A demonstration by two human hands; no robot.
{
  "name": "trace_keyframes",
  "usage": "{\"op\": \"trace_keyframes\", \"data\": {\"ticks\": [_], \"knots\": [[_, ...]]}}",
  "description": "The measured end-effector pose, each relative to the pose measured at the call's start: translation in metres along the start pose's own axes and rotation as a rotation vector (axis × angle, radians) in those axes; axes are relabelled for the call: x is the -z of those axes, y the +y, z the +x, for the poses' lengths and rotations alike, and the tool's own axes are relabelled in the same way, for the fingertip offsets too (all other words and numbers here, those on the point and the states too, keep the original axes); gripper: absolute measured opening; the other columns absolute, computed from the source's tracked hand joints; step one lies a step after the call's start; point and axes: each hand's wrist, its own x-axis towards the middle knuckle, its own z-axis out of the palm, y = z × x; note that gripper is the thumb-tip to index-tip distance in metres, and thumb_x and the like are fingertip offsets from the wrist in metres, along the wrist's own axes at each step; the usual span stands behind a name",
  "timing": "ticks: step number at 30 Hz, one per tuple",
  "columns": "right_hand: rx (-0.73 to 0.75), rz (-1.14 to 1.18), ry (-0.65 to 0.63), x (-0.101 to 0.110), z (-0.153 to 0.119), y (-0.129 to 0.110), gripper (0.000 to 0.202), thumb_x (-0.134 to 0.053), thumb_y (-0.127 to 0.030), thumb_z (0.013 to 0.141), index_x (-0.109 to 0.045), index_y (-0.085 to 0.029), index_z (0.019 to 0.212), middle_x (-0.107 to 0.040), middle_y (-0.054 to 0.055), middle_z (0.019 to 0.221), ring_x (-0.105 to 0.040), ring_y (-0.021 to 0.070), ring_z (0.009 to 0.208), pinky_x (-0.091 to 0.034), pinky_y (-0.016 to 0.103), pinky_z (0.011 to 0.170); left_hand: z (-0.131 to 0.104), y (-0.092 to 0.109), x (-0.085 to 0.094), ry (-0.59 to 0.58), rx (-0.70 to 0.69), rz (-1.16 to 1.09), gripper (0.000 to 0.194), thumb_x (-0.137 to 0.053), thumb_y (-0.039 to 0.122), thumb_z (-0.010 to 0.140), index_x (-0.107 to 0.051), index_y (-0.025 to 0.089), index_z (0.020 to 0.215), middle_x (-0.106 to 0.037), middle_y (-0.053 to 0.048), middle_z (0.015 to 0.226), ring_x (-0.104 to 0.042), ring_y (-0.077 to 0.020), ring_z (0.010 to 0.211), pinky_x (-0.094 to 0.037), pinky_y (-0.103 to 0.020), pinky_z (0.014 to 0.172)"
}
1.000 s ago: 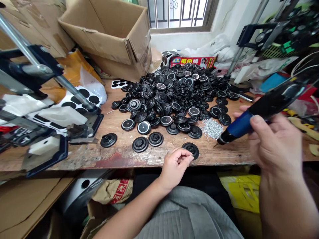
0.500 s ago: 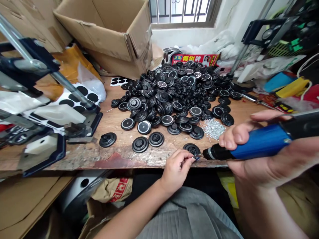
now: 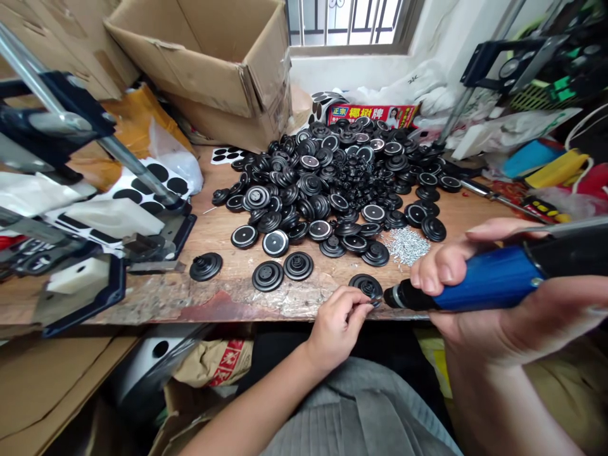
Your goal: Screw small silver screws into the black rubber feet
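Observation:
My right hand [image 3: 479, 297] is wrapped around a blue and black electric screwdriver [image 3: 498, 278], held level with its tip pointing left. My left hand [image 3: 339, 323] is closed in a pinch at the table's front edge. Something small and partly shiny shows at its fingertips, too small to name, just left of the screwdriver tip. Right behind those fingers lies a round, stepped black disc [image 3: 365, 284], partly covered by them. Beyond the screwdriver is a heap of small silver screws [image 3: 407, 246].
A large pile of black discs [image 3: 308, 183] covers the middle of the wooden table [image 3: 228, 278]. Several single discs lie nearer the front edge. Metal presses [image 3: 142, 171] stand at the left, a cardboard box [image 3: 199, 76] behind. A hand screwdriver [image 3: 484, 190] lies right.
The screwdriver and my right hand have shifted slightly, the tip staying close to my left fingertips. My left hand keeps its pinch in nearly the same place.

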Motion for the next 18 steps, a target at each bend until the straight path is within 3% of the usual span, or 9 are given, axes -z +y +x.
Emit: {"op": "trace_keyframes", "data": {"ticks": [12,18], "knots": [[0.045,-0.114,-0.007,0.0,-0.0009,-0.0036,0.054,-0.054,-0.08,0.078,-0.049,-0.027,0.088,-0.046,-0.004,0.051,-0.045,0.0152,0.039,-0.038,0.031,0.041,0.0005,0.0009,0.0002,0.001,0.014,0.006,0.008,-0.059,0.02,0.094,-0.066,0.017,0.095,-0.07,-0.009,0.095,-0.067,-0.017,0.088,-0.055,-0.028,0.079],[0.031,-0.021,-0.182,0.0045,0.0023,-0.0039,0.055,-0.062,-0.079,0.073,-0.052,-0.027,0.085,-0.05,-0.003,0.051,-0.047,0.0145,0.039,-0.038,0.03,0.039,0.0001,-0.0014,0.0002,-0.08,-0.071,0.01,0.011,-0.054,0.017,0.095,-0.065,0.016,0.1,-0.069,-0.01,0.095,-0.066,-0.0185,0.094,-0.055,-0.029,0.082]]}}
